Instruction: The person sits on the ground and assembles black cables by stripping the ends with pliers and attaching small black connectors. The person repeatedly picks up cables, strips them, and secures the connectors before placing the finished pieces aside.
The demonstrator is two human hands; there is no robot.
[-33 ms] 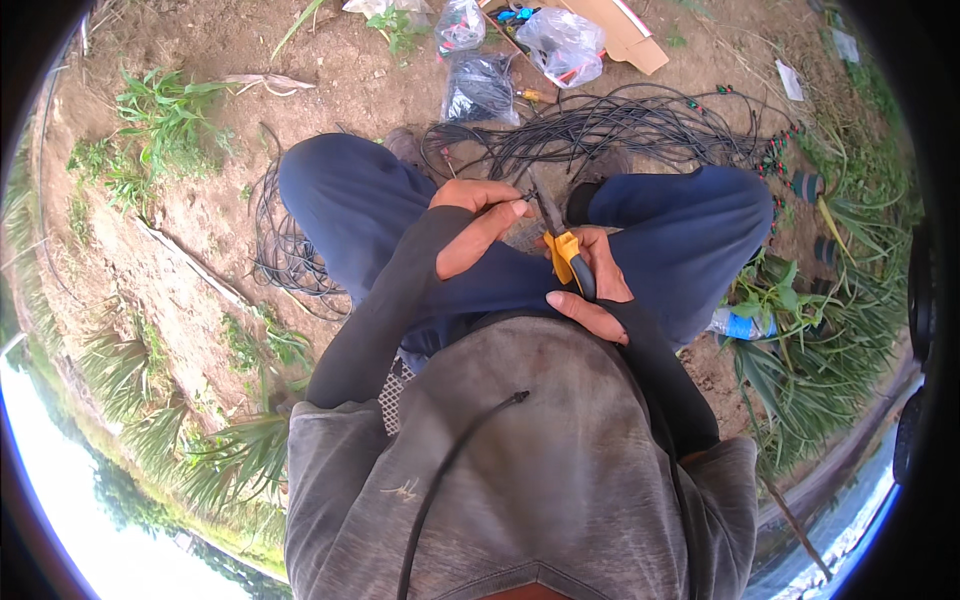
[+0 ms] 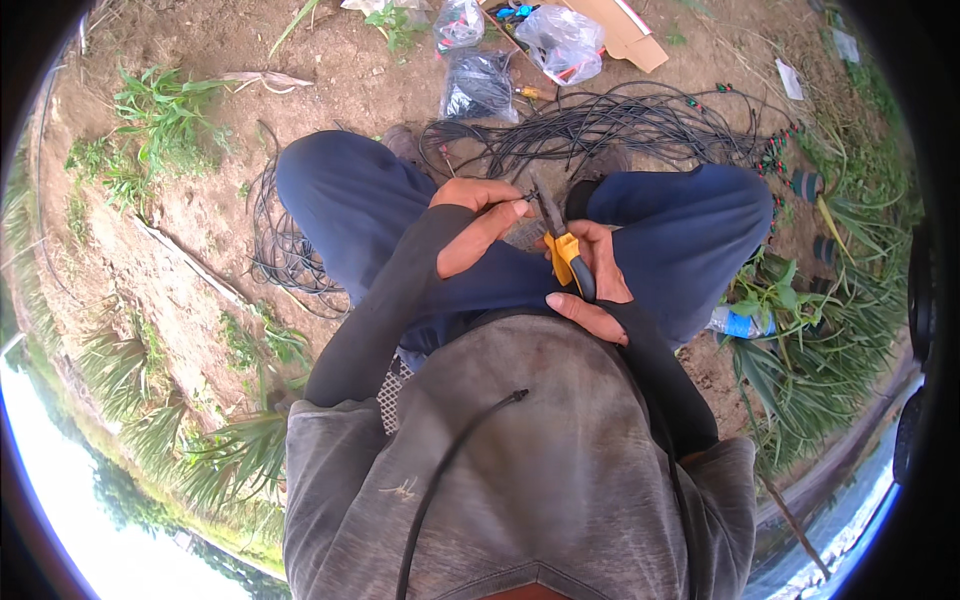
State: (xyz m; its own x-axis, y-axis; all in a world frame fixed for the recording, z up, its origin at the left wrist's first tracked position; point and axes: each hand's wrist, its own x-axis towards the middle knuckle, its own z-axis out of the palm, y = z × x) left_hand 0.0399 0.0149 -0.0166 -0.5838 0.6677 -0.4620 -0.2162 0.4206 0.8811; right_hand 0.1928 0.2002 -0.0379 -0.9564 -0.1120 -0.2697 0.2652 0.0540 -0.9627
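Observation:
Between my bent knees, my right hand [image 2: 606, 270] is wrapped round a pair of pliers [image 2: 566, 248] with yellow and black handles. Their dark jaws point away from me and slightly left. At the jaws' left side my left hand [image 2: 474, 222] is closed, thumb and fingertips pinching a small dark piece [image 2: 531, 196]. That piece is too small to name, and I cannot tell whether the jaws grip it. Both my forearms wear black sleeves.
Thin black tubing [image 2: 610, 122] lies tangled beyond my feet, with red and green ends at right. More black tubing [image 2: 285, 245] sits left of my knee. Plastic bags [image 2: 480, 85] and a cardboard box [image 2: 632, 45] lie ahead. A bottle [image 2: 745, 323] rests among plants at right.

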